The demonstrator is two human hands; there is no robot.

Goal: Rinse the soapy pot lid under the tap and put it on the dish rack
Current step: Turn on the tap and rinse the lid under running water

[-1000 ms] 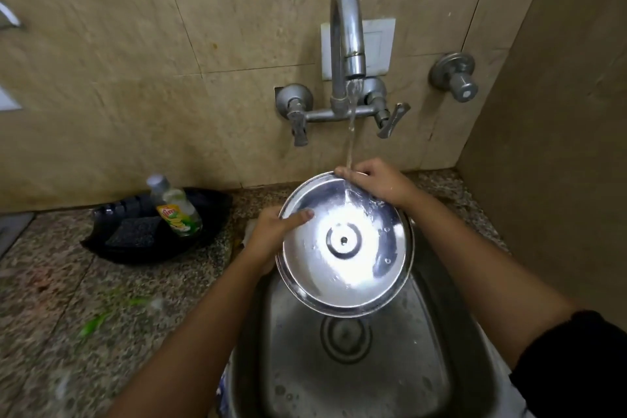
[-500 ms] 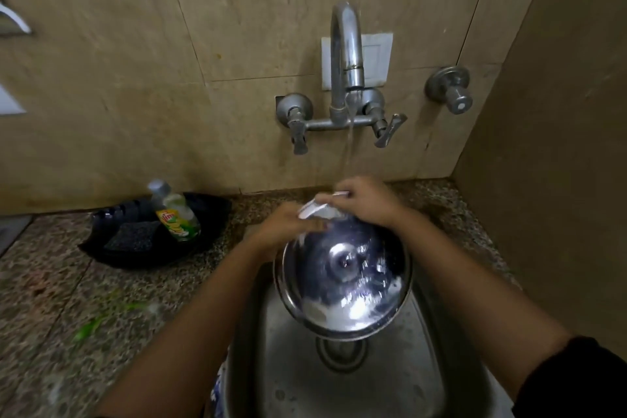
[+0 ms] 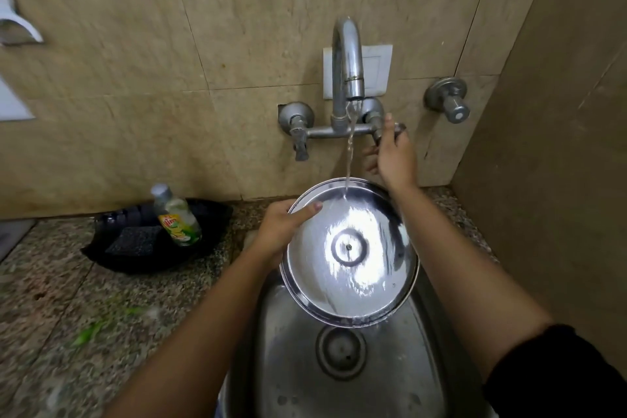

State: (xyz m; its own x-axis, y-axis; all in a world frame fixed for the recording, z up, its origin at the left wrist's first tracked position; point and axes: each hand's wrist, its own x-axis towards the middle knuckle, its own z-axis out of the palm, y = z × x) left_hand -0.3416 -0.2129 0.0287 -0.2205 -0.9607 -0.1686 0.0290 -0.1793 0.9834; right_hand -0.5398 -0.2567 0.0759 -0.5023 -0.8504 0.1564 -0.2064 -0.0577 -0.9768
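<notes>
Pot lid [image 3: 349, 251]: tilted over the sink [image 3: 356, 380], your left hand [image 3: 281, 231] gripping its 9 o'clock rim, thumb on top. Tap [image 3: 347, 68] at 12 o'clock, its stream striking the lid's upper edge. Your right hand [image 3: 395, 156] closed around the tap's right handle [image 3: 395, 129]. Black tray [image 3: 210, 237] at 9 o'clock on the counter, holding a soap bottle [image 3: 176, 217] and scrubber [image 3: 132, 241].

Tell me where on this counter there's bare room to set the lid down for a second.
The granite counter is bare in front of the black tray, left of the sink, apart from green scraps. The tray is crowded with a scrub pad and soap bottle. Right of the sink, only a narrow strip shows.
</notes>
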